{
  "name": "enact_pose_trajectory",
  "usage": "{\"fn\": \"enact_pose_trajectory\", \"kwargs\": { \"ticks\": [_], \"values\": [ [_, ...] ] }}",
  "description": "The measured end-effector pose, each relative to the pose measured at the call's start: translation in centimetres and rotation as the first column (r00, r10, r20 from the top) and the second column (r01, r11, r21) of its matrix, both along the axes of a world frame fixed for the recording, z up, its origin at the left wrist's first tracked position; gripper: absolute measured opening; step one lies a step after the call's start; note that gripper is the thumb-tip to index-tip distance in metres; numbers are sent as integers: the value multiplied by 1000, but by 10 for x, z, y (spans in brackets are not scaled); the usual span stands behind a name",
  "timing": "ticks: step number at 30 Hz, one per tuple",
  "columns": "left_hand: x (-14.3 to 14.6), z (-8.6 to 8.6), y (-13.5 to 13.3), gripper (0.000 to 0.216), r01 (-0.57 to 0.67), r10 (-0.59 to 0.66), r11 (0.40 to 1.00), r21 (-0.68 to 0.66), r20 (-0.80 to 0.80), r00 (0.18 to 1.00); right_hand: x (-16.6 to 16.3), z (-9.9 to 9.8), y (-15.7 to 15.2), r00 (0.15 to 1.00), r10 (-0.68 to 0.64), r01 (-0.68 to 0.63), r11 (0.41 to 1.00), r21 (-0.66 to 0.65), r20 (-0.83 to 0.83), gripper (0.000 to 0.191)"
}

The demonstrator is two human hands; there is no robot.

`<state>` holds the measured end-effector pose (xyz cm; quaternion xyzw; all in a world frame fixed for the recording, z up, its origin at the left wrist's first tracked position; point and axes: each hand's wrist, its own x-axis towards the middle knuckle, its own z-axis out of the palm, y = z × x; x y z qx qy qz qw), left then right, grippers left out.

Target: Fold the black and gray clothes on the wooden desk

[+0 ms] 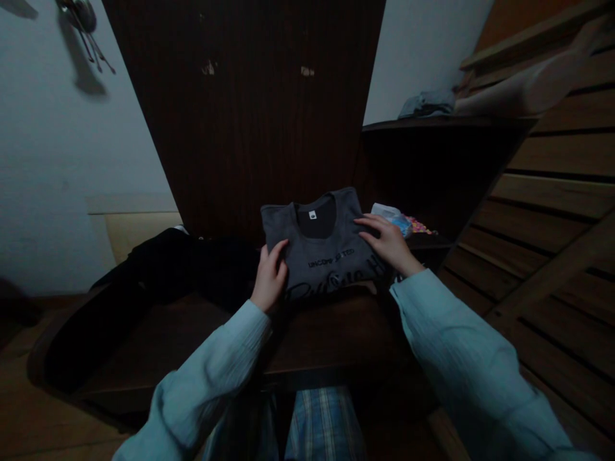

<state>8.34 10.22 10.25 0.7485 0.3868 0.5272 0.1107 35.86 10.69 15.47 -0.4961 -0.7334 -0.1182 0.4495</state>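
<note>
A dark grey T-shirt (312, 246), folded into a compact rectangle, is in front of me over the dark wooden bench (331, 333). Its round neckline with a small white label faces up, and dark lettering runs across the chest. My left hand (270, 278) grips the shirt's left edge, thumb and fingers on the fabric. On the right side, my right hand (388, 243) holds the other edge, its fingers bent over the front near the shoulder. Parts of both hands' grip behind the cloth are hidden.
Black clothing (192, 266) lies on the bench to the left. A plastic packet (391, 218) sits at the right, by an open dark shelf (442, 153). Folded cloth (427, 104) rests on top of that shelf. Wooden slats (552, 218) rise at far right.
</note>
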Motion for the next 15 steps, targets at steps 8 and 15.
{"fn": "enact_pose_trajectory", "kwargs": {
  "ticks": [8, 15],
  "values": [
    [78, -39, 66, 48, 59, -50, 995, -80, 105, 993, 64, -30, 51, 981, -193, 193, 981, 4, -15, 27],
    [98, -76, 86, 43, -13, 43, 975, -223, 127, 991, 59, -79, 68, 952, -286, 294, 953, -69, 110, 37]
  ]
}}
